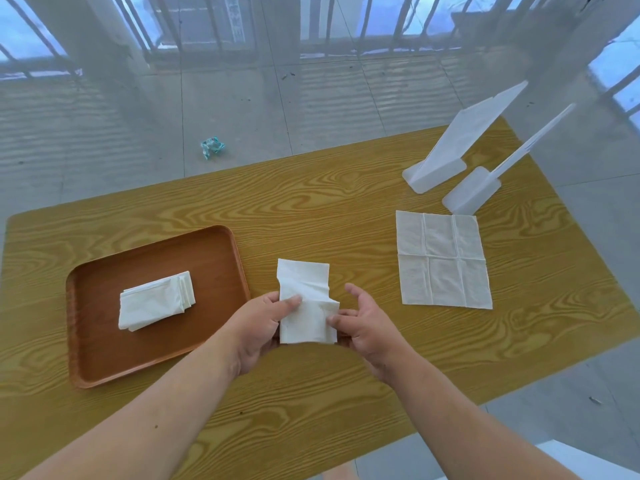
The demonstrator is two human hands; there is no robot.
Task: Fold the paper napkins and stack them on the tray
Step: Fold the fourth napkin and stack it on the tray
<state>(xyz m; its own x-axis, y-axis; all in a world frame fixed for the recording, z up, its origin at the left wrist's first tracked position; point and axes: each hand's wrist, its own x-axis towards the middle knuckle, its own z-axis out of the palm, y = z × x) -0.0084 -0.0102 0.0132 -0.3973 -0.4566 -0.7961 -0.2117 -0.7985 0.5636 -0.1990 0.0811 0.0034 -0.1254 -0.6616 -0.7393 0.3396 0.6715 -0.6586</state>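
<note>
Left grip [258,323] is closed on the half-folded napkin [306,303]: its thumb is pressed on the top face and the left edge is pinched against the fingers beneath. Right grip [363,323] is seen loose, with the thumb lifted clear and only the fingertips [333,318] touching the napkin's crumpled right edge. The napkin is held just above the near middle of the counter [346,202], its long axis running near to far.

In the head view, the wooden tray [221,237] lies immediately left of the held napkin, and a stack of folded napkins [156,301] rests on it, well to the left. That stack's long axis runs from near-left to far-right, so a turn of the held napkin is judged necessary before it is laid down. The left grip is the nearer one to the tray.

An unfolded napkin [443,259] lies flat to the right, nearer the right grip. Two white stands [434,174] are set at the far right.
</note>
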